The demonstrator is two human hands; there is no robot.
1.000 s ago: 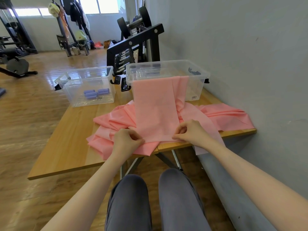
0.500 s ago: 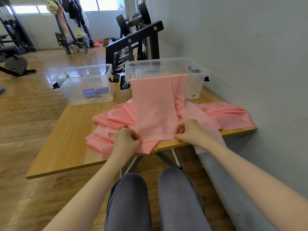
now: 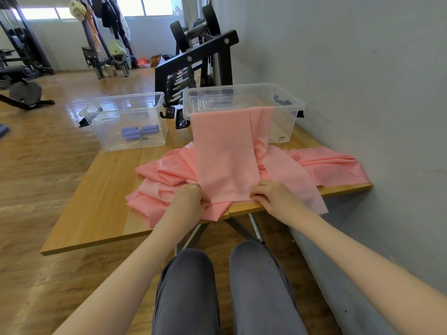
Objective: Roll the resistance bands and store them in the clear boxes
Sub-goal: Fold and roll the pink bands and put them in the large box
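The person sits at a wooden table set against a grey wall. A flat pink resistance band runs from the rim of the right clear box down across the tabletop to the near edge. It lies on top of a loose heap of more pink bands that spreads to both sides.

The left hand pinches the near left corner of the flat band, fingers curled. The right hand pinches the near right corner in the same way. Both hands rest at the table's front edge, apart by the width of the band.

The left clear box stands just beside the right one, farther back on the table. It holds three rolled purple bands lying on its floor.

A black dumbbell rack stands behind the boxes.
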